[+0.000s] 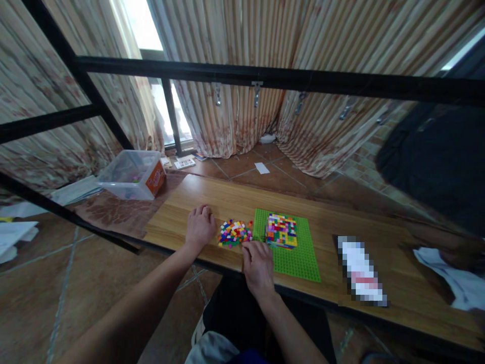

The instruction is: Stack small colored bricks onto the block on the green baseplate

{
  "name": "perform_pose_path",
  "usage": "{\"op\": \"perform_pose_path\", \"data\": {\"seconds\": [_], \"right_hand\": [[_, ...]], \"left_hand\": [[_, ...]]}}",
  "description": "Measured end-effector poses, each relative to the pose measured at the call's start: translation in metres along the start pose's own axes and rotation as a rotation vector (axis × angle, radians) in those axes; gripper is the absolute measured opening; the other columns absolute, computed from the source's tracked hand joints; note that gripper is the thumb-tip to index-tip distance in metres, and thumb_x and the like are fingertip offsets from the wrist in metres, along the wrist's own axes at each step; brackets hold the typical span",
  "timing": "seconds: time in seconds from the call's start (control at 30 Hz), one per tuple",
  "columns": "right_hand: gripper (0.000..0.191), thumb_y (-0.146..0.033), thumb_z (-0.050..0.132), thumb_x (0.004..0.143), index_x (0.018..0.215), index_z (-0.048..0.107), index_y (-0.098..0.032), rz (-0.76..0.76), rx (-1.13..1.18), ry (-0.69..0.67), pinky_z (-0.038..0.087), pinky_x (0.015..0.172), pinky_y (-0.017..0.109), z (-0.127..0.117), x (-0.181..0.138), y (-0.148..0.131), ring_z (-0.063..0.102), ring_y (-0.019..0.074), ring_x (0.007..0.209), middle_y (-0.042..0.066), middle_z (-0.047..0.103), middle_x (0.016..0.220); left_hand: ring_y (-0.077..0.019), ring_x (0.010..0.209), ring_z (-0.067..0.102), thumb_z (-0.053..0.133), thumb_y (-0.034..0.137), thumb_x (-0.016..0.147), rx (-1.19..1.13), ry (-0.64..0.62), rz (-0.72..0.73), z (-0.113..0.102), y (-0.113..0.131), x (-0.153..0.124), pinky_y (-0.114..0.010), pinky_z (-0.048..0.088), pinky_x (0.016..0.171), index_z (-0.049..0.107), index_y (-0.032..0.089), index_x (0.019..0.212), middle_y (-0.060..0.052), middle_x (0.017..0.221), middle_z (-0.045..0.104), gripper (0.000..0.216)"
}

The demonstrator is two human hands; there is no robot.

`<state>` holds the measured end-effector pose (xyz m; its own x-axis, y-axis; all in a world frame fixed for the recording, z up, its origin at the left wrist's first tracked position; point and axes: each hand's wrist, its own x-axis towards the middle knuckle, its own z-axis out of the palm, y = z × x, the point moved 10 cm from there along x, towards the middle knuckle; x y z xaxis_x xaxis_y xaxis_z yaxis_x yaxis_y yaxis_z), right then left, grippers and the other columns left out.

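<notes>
Small mixed-colour building bricks [235, 233] lie in a loose pile on the wooden table between my hands. My left hand [200, 227] rests on the tabletop left of the pile, its fingers curled in and no brick showing in them. At the near right edge of the pile is my right hand [259, 265], beside the left edge of a green studded baseplate [297, 265]. Its fingers are bent together, and whatever they may pinch is hidden. On the baseplate sits a low, roughly square block of multicoloured bricks [281, 230].
A pixelated flat object [361, 270] and a crumpled white sheet [450, 275] lie to the right on the wooden table [223, 194]. A clear plastic bin [131, 177] stands beyond its left end. A black metal bar [235, 73] with hanging clips crosses above. A dark-clothed person [435, 146] is at far right.
</notes>
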<state>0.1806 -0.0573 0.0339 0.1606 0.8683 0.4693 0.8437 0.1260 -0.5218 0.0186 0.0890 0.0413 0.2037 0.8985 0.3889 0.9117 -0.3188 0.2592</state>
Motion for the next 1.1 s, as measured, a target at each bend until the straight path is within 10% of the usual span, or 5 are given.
{"op": "perform_pose_path", "data": {"seconds": [1.1], "right_hand": [[0.023,-0.025,0.043,0.099,0.092,0.064,-0.026,-0.173,-0.031,0.153,0.044,0.069,0.031,0.008,-0.006,-0.001,0.062,0.0181,0.076,0.002,0.069,0.085]], "left_hand": [[-0.0258,0.114,0.058,0.046,0.019,0.089,0.021,0.029,-0.001,0.001,-0.007,-0.002,-0.043,0.044,0.101,0.062,0.017,0.108,-0.012,0.120,0.064,0.025]]}}
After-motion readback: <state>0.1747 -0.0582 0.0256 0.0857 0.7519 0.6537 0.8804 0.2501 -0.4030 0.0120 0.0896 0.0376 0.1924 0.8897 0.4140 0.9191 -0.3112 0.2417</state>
